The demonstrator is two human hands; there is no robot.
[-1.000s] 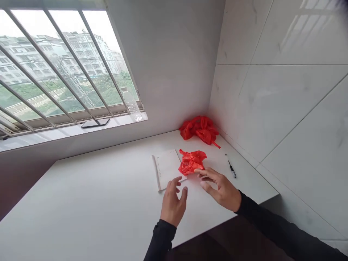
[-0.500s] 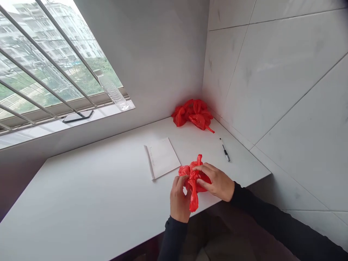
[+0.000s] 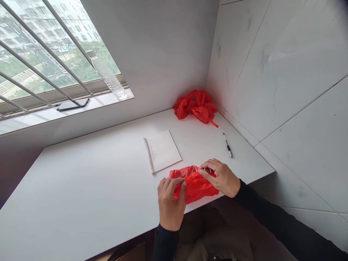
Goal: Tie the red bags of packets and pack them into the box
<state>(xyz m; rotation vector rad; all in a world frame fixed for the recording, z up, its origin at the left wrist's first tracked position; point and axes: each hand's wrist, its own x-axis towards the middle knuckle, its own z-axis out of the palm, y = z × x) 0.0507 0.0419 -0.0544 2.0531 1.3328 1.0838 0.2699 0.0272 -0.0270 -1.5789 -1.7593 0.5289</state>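
Note:
A red plastic bag [image 3: 199,188] is spread between my hands at the front edge of the white table [image 3: 89,181]. My left hand [image 3: 172,199] pinches its left side between thumb and fingers. On the right, my right hand [image 3: 220,177] grips the upper rim, with the fingers closed on the film. The bag's upper edge is stretched between the two grips, and what lies inside it cannot be made out. Just beyond the bag rests a white booklet [image 3: 164,150].
More crumpled red plastic bags [image 3: 195,107] lie in the far corner against the walls. A black-and-clear pen [image 3: 228,148] is on the right of the table. On the windowsill, a clear plastic bottle [image 3: 110,79] stands near a phone [image 3: 73,104].
The bag was bunched with its handles sticking out; now it is spread wide. My left hand has moved left and my right hand slightly right. The camera view has shifted a little.

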